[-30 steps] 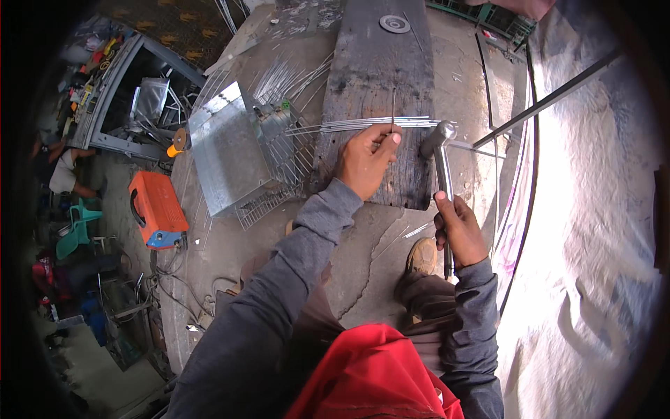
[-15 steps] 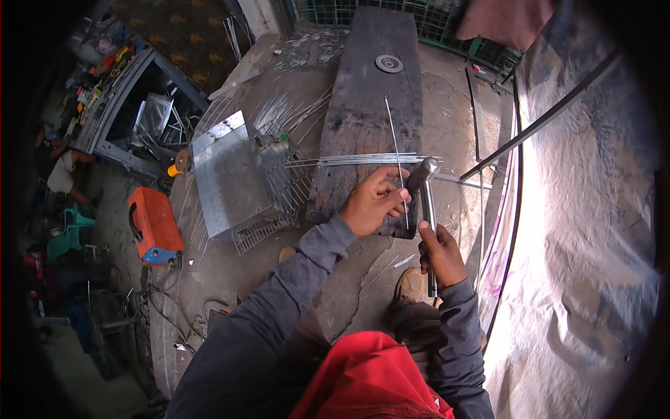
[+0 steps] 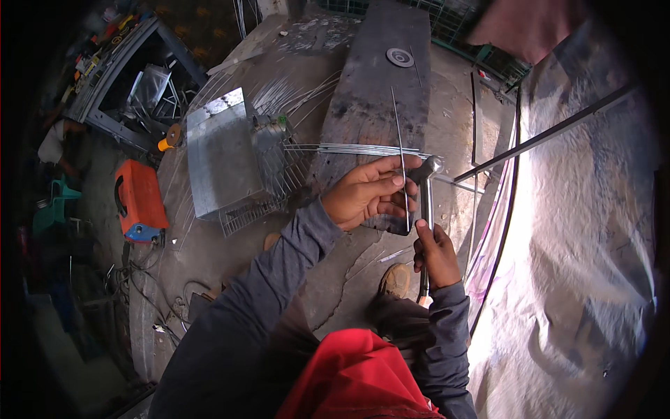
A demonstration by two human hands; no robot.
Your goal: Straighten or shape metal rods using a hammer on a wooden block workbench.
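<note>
Between the thumb and fingers of my left hand (image 3: 370, 192) is a thin metal rod (image 3: 397, 126), held lengthwise over the near end of a dark board (image 3: 373, 91). My right hand (image 3: 440, 258) is closed round the handle of a hammer (image 3: 428, 202). The hammer's head is up, close to my left fingertips. Several similar rods (image 3: 366, 149) lie crosswise on the board just beyond my left hand. Farther up the board rests a round grey disc (image 3: 400, 58).
Left of the board stand a sheet-metal box (image 3: 222, 160) and a wire rack (image 3: 262, 215), with loose rods behind. An orange machine (image 3: 142, 199) and cables (image 3: 139, 276) are farther left. A dark metal bar (image 3: 537, 136) slants in front of a pale sheet (image 3: 558, 265) on the right.
My left fingers have shifted on the rod and spread more, and the hand sits slightly farther left. The hammer stays upright in my right hand. The whole view has shifted slightly.
</note>
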